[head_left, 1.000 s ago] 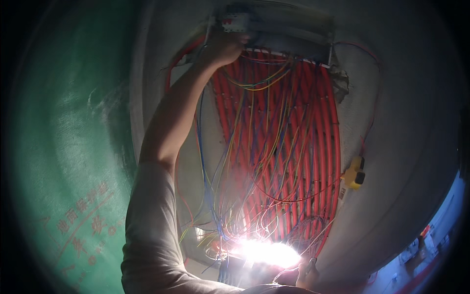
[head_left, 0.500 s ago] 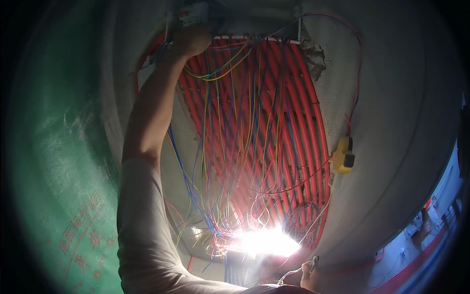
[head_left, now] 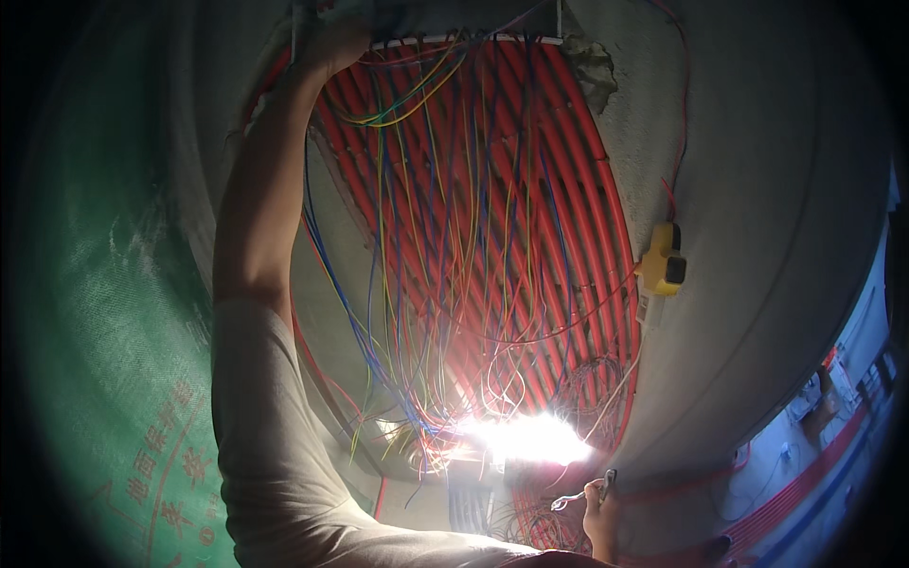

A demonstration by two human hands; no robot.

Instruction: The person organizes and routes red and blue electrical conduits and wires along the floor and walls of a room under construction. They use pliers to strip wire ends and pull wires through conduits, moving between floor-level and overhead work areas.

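Note:
My left hand point(head_left: 339, 45) reaches up to the top edge of the view, at the left end of the wall box point(head_left: 436, 21). Its fingers are hidden, next to a pale device that is dim and cut off. Low on the right, my right hand point(head_left: 598, 519) is closed around a small tool with a dark metallic tip point(head_left: 611, 477); its kind cannot be made out. A short bundle of pale and blue wire point(head_left: 566, 502) sticks out beside that hand. Many loose yellow, blue and red wires point(head_left: 464, 208) hang from the box, in front of rows of red conduit point(head_left: 587, 189).
A glaring lamp point(head_left: 535, 439) shines below the hanging wires, beside tangled wire point(head_left: 431, 450). On the right wall hangs a yellow and black device point(head_left: 663, 260) on a red cord. Green sheeting point(head_left: 114, 284) covers the left side. More red pipes point(head_left: 795, 492) run at lower right.
The box, conduits and yellow device have shifted up and left in the view. My left hand sits higher, nearer the top edge; my right hand and its tool show more fully.

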